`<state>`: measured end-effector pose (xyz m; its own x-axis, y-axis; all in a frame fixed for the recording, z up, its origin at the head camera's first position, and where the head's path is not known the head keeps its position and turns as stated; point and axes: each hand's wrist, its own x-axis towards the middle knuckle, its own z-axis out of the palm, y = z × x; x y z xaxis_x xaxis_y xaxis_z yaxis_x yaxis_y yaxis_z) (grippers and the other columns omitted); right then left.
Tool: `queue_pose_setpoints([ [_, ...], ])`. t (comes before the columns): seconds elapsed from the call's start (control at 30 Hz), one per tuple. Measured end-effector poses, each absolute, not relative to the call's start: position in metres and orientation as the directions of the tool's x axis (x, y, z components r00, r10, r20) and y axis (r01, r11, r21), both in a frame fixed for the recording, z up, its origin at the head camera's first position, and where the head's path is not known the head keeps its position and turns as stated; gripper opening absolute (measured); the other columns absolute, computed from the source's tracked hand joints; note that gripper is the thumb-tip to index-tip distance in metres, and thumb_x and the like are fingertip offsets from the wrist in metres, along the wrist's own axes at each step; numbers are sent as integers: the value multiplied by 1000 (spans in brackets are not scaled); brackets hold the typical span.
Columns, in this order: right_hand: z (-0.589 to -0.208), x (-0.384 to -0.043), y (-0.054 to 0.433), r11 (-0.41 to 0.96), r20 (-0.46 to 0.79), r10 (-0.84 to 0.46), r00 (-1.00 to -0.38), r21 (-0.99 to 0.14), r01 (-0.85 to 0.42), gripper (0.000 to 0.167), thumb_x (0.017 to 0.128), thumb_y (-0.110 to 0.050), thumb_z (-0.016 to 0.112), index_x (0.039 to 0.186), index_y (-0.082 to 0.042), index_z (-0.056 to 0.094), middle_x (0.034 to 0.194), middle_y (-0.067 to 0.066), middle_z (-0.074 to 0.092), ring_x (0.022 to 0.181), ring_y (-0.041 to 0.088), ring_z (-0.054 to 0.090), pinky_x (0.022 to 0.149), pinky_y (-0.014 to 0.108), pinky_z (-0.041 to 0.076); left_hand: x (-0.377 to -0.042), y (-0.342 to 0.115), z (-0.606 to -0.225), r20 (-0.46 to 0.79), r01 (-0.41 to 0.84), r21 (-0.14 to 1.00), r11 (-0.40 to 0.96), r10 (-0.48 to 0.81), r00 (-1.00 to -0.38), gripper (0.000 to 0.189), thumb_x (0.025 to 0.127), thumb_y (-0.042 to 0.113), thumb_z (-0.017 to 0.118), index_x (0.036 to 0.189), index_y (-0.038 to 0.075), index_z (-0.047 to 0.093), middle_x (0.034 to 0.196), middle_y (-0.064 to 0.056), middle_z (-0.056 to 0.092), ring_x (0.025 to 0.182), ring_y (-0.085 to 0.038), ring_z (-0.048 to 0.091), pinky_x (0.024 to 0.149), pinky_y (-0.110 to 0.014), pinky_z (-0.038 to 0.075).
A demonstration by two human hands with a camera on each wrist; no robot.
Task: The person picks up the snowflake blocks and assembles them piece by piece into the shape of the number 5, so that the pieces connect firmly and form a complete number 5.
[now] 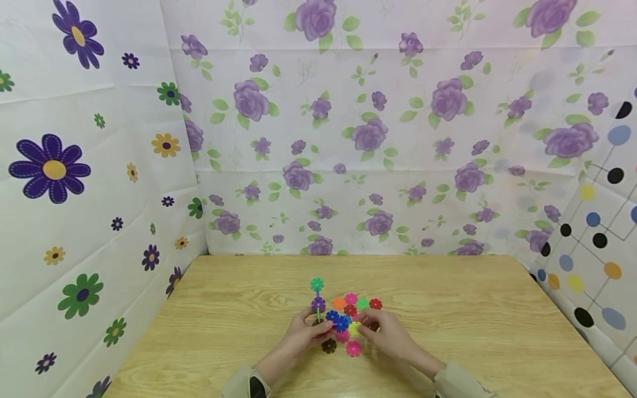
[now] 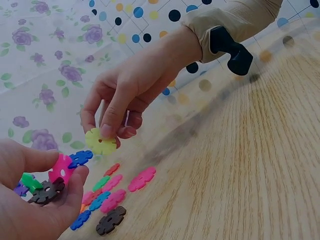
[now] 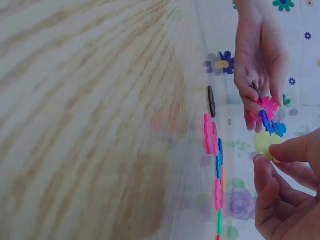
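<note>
In head view, the left hand (image 1: pixel 302 333), curled, gripped a disc chain (image 1: pixel 318 304) above the table (image 1: pixel 224 315). In left-wrist view, the right hand (image 2: pixel 122 90) pinched a yellow disc (image 2: pixel 101 144) close by. In right-wrist view, loose discs (image 3: pixel 208 134) lay on the table.

Chain (image 1: pixel 318 304) in left hand (image 1: pixel 303 333), one disc (image 2: pixel 100 143) in right hand (image 1: pixel 390 335). Loose discs (image 1: pixel 350 298) on table (image 1: pixel 448 293), between and beyond hands. Curtain (image 1: pixel 428 149) behind table.

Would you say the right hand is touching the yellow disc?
Touching: the left wrist view shows the right hand pinching the yellow disc under its thumb.
</note>
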<state>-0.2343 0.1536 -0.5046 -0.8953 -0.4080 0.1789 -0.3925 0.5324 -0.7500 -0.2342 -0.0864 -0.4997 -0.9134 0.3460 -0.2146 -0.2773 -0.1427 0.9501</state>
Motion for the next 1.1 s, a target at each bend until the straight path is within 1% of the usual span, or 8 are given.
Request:
queue_pose_setpoints([
  [0.17,-502,-233,152,554,239,-385,-891,-713,-431,8,91,-12,66,98,-12,69,84,4,71,67,0,56,59,20,49,-234,-86,-501,-198,-262,954,-143,356,-913,63,94,8,62,143,-12,26,98,-13,73,96,-20,71,93,-38,53],
  [0.27,-502,-232,152,553,282,-378,-882,-695,-460,7,89,-11,68,96,-12,70,82,2,72,67,-1,56,59,19,50,-233,-85,-502,-187,-257,954,-151,368,-911,61,95,7,61,142,-12,28,102,-14,72,95,-19,70,94,-39,53],
  [0.47,-501,-232,153,541,323,-375,-869,-685,-488,4,90,-15,69,92,-17,72,83,-5,71,66,-2,57,56,20,49,-232,-83,-502,-210,-305,931,-203,387,-898,59,93,5,62,140,-12,32,109,-17,68,95,-17,70,95,-38,52],
  [0.57,-500,-231,153,510,341,-384,-858,-697,-505,5,90,-14,68,90,-18,72,83,-3,71,65,-1,56,55,21,50,-230,-82,-500,-241,-346,913,-218,396,-886,53,93,6,63,136,-13,37,107,-13,66,94,-15,69,93,-33,53],
  [0.63,-500,-230,154,481,373,-387,-843,-699,-530,8,89,-10,68,89,-18,71,82,0,71,63,-1,54,53,21,49,-229,-81,-498,-251,-359,907,-219,403,-880,49,93,5,63,133,-12,42,103,-10,65,93,-14,68,92,-31,54],
  [0.73,-500,-229,154,434,454,-393,-800,-676,-596,10,87,-4,69,85,-13,69,76,3,69,58,-2,50,49,20,47,-228,-79,-494,-261,-375,901,-218,417,-871,42,93,6,62,129,-11,47,100,-8,66,92,-12,68,90,-28,54],
  [0.9,-500,-227,152,391,568,-401,-719,-603,-695,16,85,2,70,78,-11,62,68,-2,62,54,-6,43,44,15,42,-225,-78,-486,-263,-377,902,-209,426,-865,40,94,7,61,129,-9,50,101,-7,64,91,-11,68,91,-26,54],
  [1.1,-501,-226,151,369,588,-393,-707,-604,-707,21,85,1,70,77,-15,60,68,1,62,54,-6,41,43,15,41,-225,-78,-482,-254,-362,914,-185,436,-863,44,95,9,61,132,-11,47,101,-6,63,89,-9,67,91,-27,54],
])
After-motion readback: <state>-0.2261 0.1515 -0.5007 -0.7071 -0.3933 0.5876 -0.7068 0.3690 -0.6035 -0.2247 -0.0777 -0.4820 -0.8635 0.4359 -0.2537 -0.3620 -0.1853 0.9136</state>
